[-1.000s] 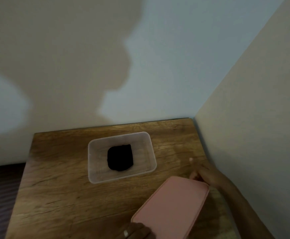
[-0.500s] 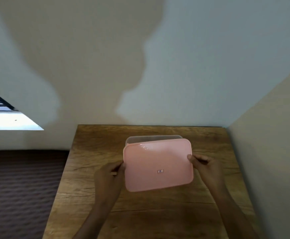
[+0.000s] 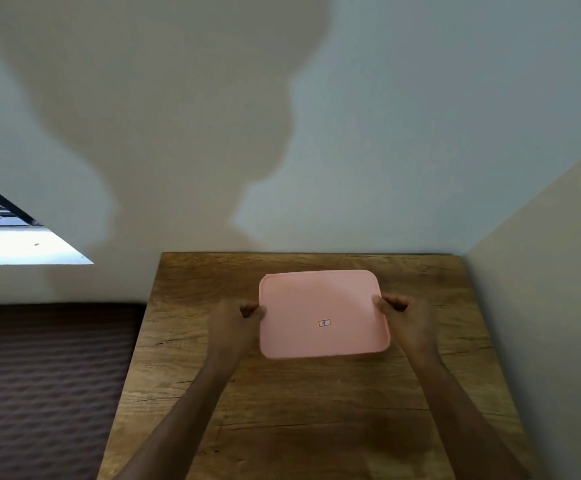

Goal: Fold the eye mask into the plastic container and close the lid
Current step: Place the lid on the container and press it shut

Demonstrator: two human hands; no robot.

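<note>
Wooden table [image 3: 316,410] in a wall corner; both hands' grips clench the pink lid [image 3: 322,313].

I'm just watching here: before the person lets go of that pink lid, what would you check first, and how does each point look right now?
1. Pink lid lies over the container, covering it on all sides: ok, no container rim shows.
2. Lid snapped shut all round: cannot tell, the seal is hidden from above.
3. Left hand grips the lid's left edge: ok.
4. Right hand grips the lid's right edge: ok.
5. Eye mask folded inside: cannot tell, the lid hides it.
6. Wooden table gives flat support for pressing down: ok.
</note>
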